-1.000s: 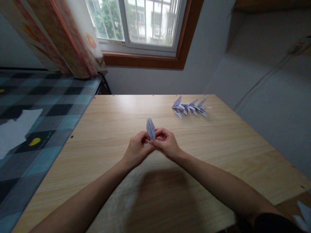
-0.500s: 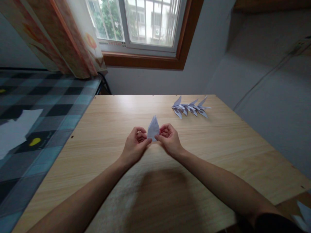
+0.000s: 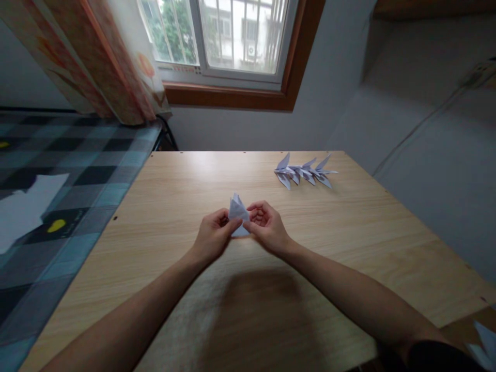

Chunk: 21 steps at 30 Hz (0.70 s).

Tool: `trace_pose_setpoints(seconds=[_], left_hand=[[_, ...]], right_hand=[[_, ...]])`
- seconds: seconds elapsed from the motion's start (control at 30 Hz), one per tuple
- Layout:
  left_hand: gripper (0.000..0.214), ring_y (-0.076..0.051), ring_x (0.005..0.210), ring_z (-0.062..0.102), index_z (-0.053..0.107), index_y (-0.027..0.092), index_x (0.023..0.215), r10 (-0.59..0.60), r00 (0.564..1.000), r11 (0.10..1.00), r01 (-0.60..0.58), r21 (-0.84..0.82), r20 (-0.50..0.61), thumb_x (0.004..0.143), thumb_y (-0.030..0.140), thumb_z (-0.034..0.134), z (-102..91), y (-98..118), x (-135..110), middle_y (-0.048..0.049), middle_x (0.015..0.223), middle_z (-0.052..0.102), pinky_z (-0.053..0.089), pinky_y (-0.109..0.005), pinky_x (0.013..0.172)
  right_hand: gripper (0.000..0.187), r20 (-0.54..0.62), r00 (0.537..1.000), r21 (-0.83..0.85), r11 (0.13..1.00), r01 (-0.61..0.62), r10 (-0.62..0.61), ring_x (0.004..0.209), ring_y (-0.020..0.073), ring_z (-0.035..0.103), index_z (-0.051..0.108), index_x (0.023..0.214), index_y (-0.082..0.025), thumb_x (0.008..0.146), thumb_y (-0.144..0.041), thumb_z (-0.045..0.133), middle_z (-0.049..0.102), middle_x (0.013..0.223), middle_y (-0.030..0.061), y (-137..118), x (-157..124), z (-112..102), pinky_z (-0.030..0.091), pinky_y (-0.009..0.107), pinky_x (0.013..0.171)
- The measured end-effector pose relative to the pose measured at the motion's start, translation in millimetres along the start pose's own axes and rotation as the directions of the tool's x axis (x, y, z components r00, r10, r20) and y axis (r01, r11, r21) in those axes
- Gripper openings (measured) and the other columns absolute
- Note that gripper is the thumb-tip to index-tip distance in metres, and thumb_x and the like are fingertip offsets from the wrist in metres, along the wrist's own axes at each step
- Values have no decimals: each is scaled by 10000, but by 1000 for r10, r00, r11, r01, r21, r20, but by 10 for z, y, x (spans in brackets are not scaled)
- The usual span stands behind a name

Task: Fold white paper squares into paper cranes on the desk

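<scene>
A small folded piece of white paper [image 3: 238, 208] is held between my hands above the middle of the table. Its top shows pointed, layered flaps, and its lower part spreads out below my thumbs. My left hand [image 3: 217, 230] grips the left side, fingers curled and thumb across the front. On the right side, my right hand [image 3: 267, 226] pinches the edge with thumb and curled fingers. Farther back and to the right lies a row of folded paper cranes [image 3: 304, 171], their pointed wings sticking out; I cannot tell how they are joined.
The wooden table [image 3: 186, 175] fills the middle. At left, a checked cloth surface [image 3: 104, 155] carries white paper sheets [image 3: 29, 206]. A window [image 3: 240, 41] with a curtain [image 3: 104, 62] stands behind. White paper pieces [image 3: 486, 341] show at the lower right edge.
The folded paper has shifted slightly left and towards me. It was a single tall point; now its top is lower, with separate flaps, and its lower part is wider. Both hands stay on it.
</scene>
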State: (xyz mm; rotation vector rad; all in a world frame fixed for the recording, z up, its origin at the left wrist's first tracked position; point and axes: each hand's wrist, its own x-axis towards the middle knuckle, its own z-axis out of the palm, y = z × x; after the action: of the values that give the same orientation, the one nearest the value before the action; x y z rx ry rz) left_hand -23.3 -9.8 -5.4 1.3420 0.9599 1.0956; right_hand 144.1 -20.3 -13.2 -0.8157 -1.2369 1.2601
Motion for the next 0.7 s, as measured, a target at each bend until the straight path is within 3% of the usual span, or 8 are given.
trace_pose_setpoints(seconds=[0.27, 0.47, 0.57, 0.7], left_hand=[[403, -113, 580, 512, 637, 147, 807, 35, 999, 999, -35, 3, -1, 756, 535, 731, 14, 58, -2, 15, 672, 610, 417, -234, 552], [391, -104, 584, 458, 623, 142, 801, 36, 994, 987, -52, 151, 106, 826, 531, 647, 24, 72, -40, 26, 657, 536, 364, -224, 534], [389, -109, 585, 453, 622, 139, 815, 18, 989, 976, -49, 211, 146, 843, 527, 612, 33, 94, -58, 24, 654, 528, 352, -227, 528], [362, -109, 578, 444, 625, 143, 816, 32, 985, 963, -75, 258, 168, 859, 500, 582, 42, 124, -62, 29, 644, 518, 347, -229, 524]], right_hand=[[286, 37, 999, -94, 995, 35, -32, 638, 110, 553, 558, 979, -228, 762, -313, 724, 571, 731, -41, -59, -32, 5, 462, 239, 591], [307, -53, 981, -148, 973, 179, -188, 721, 120, 553, 562, 1072, -246, 785, -242, 671, 622, 929, 5, -124, 41, -73, 471, 261, 662], [308, -14, 972, -202, 953, 227, -235, 738, 128, 572, 573, 1082, -247, 786, -209, 653, 631, 977, 16, -158, 47, -106, 472, 269, 660], [163, 55, 958, -304, 909, 285, -282, 753, 144, 590, 605, 951, -225, 795, -181, 628, 628, 868, 3, -197, 43, -118, 483, 291, 707]])
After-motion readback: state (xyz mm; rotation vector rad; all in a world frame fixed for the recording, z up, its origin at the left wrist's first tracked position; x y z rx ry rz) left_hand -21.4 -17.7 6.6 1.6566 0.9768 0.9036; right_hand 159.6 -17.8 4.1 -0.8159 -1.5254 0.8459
